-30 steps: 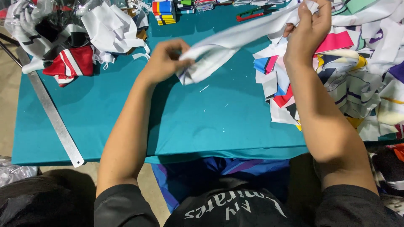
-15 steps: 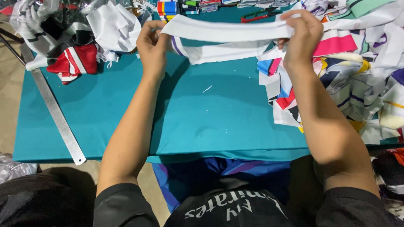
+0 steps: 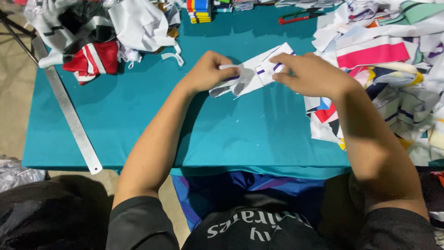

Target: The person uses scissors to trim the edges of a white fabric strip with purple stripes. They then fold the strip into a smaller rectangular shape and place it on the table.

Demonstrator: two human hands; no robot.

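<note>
— While both hands are down on the teal table [image 3: 138, 115], what are they holding?

— A folded white fabric piece with purple stripes [image 3: 252, 74]. The left hand [image 3: 208, 71] is closed on its left end, fingers curled over the cloth; the right hand [image 3: 307, 74] pinches its right end between thumb and fingertips.

— Where does it lie?

— Toward the table's far edge, about midway along it.

— And around it?

— A heap of mixed coloured fabric pieces [image 3: 384, 69] along the right edge, a red and white garment [image 3: 92, 60] near the far left corner, a metal ruler [image 3: 69, 115] along the left edge, red-handled scissors [image 3: 300, 17] at the far edge.
</note>
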